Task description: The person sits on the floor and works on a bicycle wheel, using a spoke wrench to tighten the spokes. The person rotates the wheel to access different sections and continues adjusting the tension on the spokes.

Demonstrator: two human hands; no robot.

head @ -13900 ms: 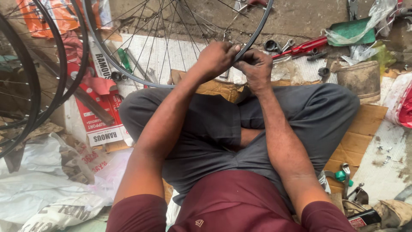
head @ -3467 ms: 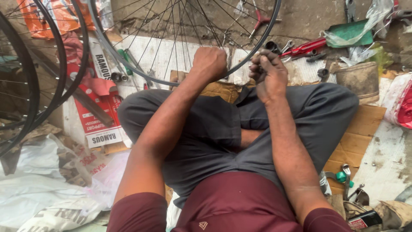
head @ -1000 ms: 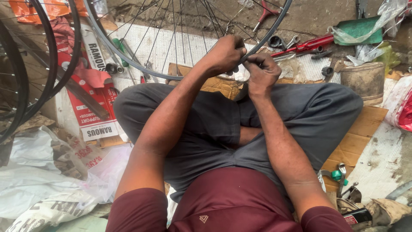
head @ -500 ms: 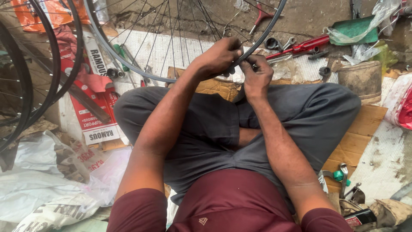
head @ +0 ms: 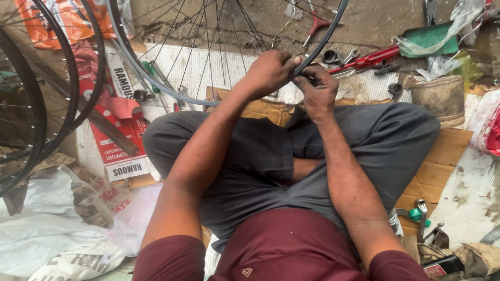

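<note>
Spoked bicycle wheel rim point(head: 156, 86), dark, held upright in the far middle of the scene, its lower arc reaching down to the knees of a seated person in grey trousers point(head: 260, 156); the spokes fan up out of the frame. Containers: one worn round tub point(head: 440, 96) at far right, its contents not to be made out; one green tray or dustpan point(head: 427, 37) beyond it, partly covered by clear plastic. Surroundings: two more spoked wheels point(head: 49, 93) leaned at far left; a red and white printed carton point(head: 117, 148) lying flat beneath them; crumpled white plastic sheeting point(head: 47, 234) at near left; flattened brown cardboard point(head: 432, 171) under the right knee; a red-handled tool point(head: 364, 58) and loose spanners point(head: 338, 56) scattered on the ground just beyond the rim at right; a small green-capped item point(head: 415, 214) and metal tools at near right. The rim is crossed in front by both forearms, which hide its near edge. Left hand point(head: 268, 73): clenched over the rim at its lower right arc. Right hand point(head: 317, 91): closed, fingers pinched against the rim just beside the left hand, the two touching; whether a small tool is gripped in it cannot be told.
</note>
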